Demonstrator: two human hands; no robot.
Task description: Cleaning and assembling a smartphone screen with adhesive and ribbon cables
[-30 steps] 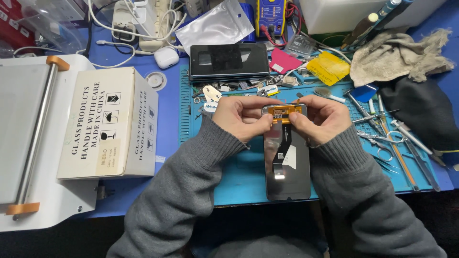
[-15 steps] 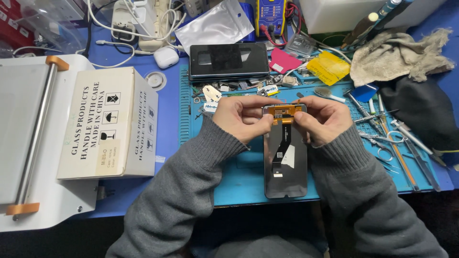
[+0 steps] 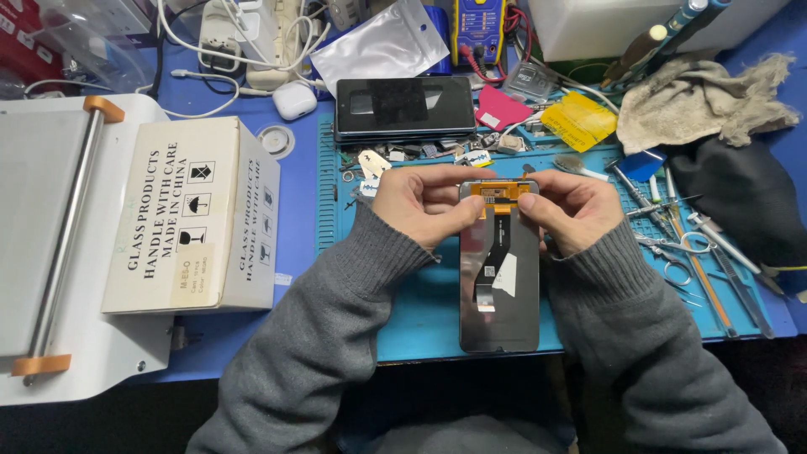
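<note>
Little has changed over the last second. Both hands sit in the same place at the top end of the phone screen panel (image 3: pixel 499 269), and the panel has not shifted on the blue work mat (image 3: pixel 420 311). Whatever the fingers are doing at the orange flex strip (image 3: pixel 502 191) is fine work, pressing or seating rather than moving the part; the job looks stalled on that one spot.

Left hand (image 3: pixel 418 202): fingers curled in, thumb and forefinger pinching the panel's top left corner at the orange strip. Right hand (image 3: pixel 572 206): the same on the top right corner, fingers closed on the edge. Both wrists are in grey knit sleeves.

The panel lies back side up, long axis running from the mat's near edge toward its middle, its bottom end at the near edge of the mat. It is a dark grey, slightly glossy slab. The orange strip runs across the top, and a black ribbon cable runs down the centre to a small connector, with a white sticker just beside it.

Around it:
- A second dark phone (image 3: pixel 405 108) lies at the mat's far edge.
- A white cardboard box (image 3: pixel 189 214) sits left of the mat.
- Tweezers and scissors (image 3: pixel 689 244) are along the mat's right side.
- A rag (image 3: pixel 702 97) lies at the desk's far right corner.
</note>
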